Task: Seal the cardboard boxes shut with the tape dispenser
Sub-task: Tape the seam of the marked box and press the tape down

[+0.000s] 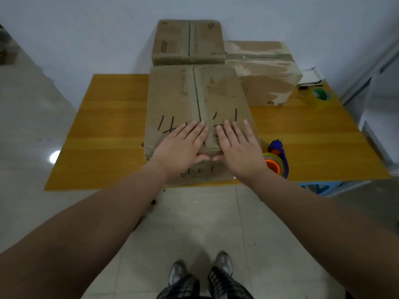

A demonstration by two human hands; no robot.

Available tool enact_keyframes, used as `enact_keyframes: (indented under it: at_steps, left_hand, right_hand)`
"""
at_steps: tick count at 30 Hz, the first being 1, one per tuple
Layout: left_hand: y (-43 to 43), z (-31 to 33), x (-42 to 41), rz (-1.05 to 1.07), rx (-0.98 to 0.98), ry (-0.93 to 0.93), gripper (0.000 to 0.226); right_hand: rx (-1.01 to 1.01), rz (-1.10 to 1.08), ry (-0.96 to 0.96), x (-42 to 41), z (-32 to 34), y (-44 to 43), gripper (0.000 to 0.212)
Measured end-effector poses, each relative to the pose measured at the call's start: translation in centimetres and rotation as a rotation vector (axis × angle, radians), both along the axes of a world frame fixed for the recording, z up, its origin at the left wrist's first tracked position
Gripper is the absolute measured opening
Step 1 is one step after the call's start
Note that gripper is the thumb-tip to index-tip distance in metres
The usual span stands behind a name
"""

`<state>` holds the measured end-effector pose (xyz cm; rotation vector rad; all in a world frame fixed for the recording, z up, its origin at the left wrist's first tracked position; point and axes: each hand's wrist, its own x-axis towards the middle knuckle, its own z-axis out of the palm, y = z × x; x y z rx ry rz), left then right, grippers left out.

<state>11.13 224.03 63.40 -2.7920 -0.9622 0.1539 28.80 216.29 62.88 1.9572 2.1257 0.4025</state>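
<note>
A cardboard box (183, 98) with black marker writing stands at the front of the yellow table (103, 134), its top flaps folded down to a centre seam. My left hand (183, 145) lies flat on the left flap near the front edge, fingers straight, thumb over the front corner. My right hand (235, 145) presses flat on the right flap beside it. The tape dispenser (277, 158), blue with an orange hub and a tape roll, sits on the table just right of the box, touched by neither hand.
Two more cardboard boxes stand behind: one (187, 39) at the back centre, a larger taped one (267, 72) at the back right. A spare tape roll (317, 97) and a white item (311, 76) lie at the table's far right. Tiled floor and my shoes below.
</note>
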Motion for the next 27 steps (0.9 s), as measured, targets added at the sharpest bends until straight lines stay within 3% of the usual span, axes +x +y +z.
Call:
enact_keyframes:
  at_steps: [2,4,9,12,15,17,21,27]
  left_hand:
    - [-0.3,0.2,0.0,0.007,0.009,0.034,0.084]
    - [-0.7,0.7,0.3,0.04,-0.024,0.026,0.089]
    - [-2.5,2.1,3.7,0.061,-0.112,-0.172,0.076]
    - [-2.8,2.1,6.8,0.045,-0.144,-0.2,0.062]
    - [-2.8,1.3,7.8,0.079,-0.137,-0.179,0.062]
    - [-2.8,0.9,7.8,0.088,-0.105,-0.172,0.068]
    - [-2.8,0.6,7.8,0.097,-0.087,-0.142,0.077]
    - [-3.0,1.0,7.6,0.086,-0.036,-0.017,0.082]
  right_hand:
    - [-0.035,0.02,-0.018,0.1,0.1,0.0,0.092]
    - [-0.022,0.055,0.062,1.0,1.1,-0.1,0.088]
    - [0.003,-0.077,0.809,6.4,2.8,-0.8,0.063]
    - [-0.083,-0.089,1.052,8.1,2.1,-0.5,0.046]
    - [-0.034,-0.003,1.184,8.3,0.0,-0.8,0.048]
    - [0.04,0.066,1.176,8.2,-1.4,-0.9,0.054]
    - [0.155,0.197,0.945,8.8,-3.2,-0.6,0.066]
    - [0.086,0.308,0.826,9.8,-3.2,-0.8,0.079]
